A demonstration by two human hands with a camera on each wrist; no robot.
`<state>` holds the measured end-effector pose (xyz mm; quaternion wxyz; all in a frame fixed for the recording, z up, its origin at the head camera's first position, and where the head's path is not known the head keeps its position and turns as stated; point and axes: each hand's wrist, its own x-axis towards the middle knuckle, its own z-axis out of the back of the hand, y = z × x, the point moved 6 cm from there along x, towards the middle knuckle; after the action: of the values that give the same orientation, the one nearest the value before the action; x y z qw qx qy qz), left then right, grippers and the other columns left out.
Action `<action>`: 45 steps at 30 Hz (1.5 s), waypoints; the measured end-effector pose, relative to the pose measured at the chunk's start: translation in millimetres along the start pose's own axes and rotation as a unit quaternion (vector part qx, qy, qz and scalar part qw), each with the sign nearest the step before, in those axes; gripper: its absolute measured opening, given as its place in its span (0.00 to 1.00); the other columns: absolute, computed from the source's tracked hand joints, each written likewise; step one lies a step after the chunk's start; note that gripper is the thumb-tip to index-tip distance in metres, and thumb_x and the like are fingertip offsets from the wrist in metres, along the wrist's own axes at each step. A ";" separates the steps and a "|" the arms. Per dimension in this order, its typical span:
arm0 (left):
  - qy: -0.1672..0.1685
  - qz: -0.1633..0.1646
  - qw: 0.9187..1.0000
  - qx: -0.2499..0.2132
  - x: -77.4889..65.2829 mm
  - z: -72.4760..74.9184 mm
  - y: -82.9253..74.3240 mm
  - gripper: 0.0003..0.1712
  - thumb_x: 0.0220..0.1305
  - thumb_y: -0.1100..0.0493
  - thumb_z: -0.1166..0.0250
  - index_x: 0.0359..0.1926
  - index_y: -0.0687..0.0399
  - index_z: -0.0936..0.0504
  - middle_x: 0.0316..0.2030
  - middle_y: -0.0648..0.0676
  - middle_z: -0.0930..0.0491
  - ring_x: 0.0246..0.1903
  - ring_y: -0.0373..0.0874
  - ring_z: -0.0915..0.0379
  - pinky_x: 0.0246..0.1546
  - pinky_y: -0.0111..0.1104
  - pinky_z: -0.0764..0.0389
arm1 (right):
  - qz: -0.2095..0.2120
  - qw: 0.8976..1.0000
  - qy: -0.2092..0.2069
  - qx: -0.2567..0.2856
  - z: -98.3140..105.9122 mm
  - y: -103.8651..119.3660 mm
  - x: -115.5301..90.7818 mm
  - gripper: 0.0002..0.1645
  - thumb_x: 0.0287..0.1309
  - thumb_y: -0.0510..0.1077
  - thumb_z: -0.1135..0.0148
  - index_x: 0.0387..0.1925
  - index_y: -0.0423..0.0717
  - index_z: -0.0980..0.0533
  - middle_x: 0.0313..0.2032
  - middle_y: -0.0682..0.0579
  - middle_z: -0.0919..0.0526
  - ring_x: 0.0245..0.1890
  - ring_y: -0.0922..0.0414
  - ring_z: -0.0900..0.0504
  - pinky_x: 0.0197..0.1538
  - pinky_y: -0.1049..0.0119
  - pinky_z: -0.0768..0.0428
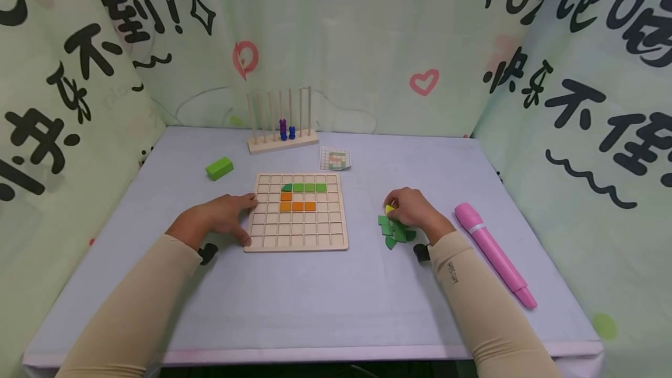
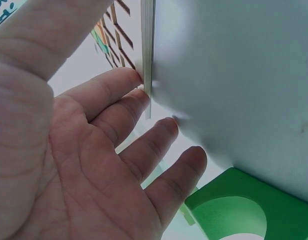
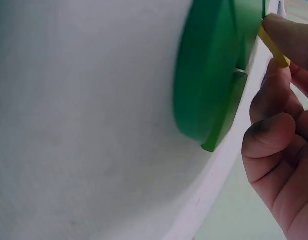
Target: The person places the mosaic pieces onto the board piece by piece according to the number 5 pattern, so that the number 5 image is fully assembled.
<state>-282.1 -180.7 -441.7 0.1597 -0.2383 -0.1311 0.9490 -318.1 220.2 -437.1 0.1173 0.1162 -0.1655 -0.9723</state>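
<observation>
At far left on the cloth-covered tabletop [image 1: 315, 308], a beige sleeve [image 1: 139, 308] leads to the left hand [image 1: 217, 219]. Its fingers are spread, with thumb and fingertips touching the left edge of a wooden grid board [image 1: 294, 239]. A light green block [image 1: 219, 168] lies beyond that hand. Farther back stands a wooden peg rack [image 1: 283, 142] with purple and blue beads on two of its pegs. On the board, a dark green tile [image 1: 286, 188] with one cut-away corner begins a row continued by three light green tiles [image 1: 310, 188]. Below it sit orange tiles [image 1: 297, 206]: a single one, then a row of three. A pattern card [image 1: 335, 159] lies just behind the board's right corner. Well to the right, the fingers of the right hand [image 1: 415, 209] pinch a yellow tile [image 1: 389, 209] above a loose pile of green tiles [image 1: 397, 232]. A pink marker [image 1: 496, 252] lies slantwise at far right.
</observation>
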 end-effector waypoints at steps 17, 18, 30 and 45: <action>-0.001 0.026 1.000 -0.017 -0.5 -1.8 5.3 0.61 0.52 0.48 0.17 0.81 0.56 0.41 0.82 0.60 0.50 0.78 0.68 0.50 0.75 0.60 0.40 | 0.020 0.998 0.002 0.064 4.1 35.2 4.7 0.09 0.64 0.40 0.31 0.45 0.44 0.15 0.41 0.48 0.15 0.43 0.51 0.22 0.47 0.60 0.21; -0.001 0.028 0.999 -0.018 -0.2 -2.1 5.9 0.61 0.52 0.48 0.17 0.81 0.56 0.41 0.82 0.60 0.50 0.78 0.67 0.50 0.75 0.60 0.40 | 0.023 0.997 0.003 0.068 2.8 39.6 6.7 0.08 0.64 0.40 0.31 0.44 0.44 0.15 0.40 0.49 0.15 0.42 0.51 0.22 0.46 0.60 0.21; 0.002 0.027 0.999 -0.024 -1.4 -0.4 5.7 0.62 0.53 0.48 0.17 0.81 0.56 0.42 0.82 0.60 0.47 0.77 0.67 0.47 0.74 0.59 0.38 | 0.050 0.994 0.003 0.101 -9.9 89.0 29.8 0.05 0.62 0.42 0.27 0.38 0.46 0.16 0.36 0.51 0.17 0.39 0.53 0.24 0.42 0.63 0.25; 0.006 0.035 0.999 -0.029 0.7 -0.7 5.8 0.62 0.52 0.48 0.17 0.82 0.53 0.43 0.83 0.57 0.50 0.79 0.65 0.49 0.76 0.58 0.40 | 0.032 0.990 0.033 0.134 -35.1 124.2 53.9 0.07 0.64 0.44 0.28 0.37 0.46 0.17 0.33 0.51 0.21 0.38 0.54 0.24 0.40 0.64 0.27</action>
<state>-283.7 -185.7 -444.5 0.1207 -0.2529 -0.1490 0.9483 -336.2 81.5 -436.1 0.1371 0.1576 -0.2937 -0.9328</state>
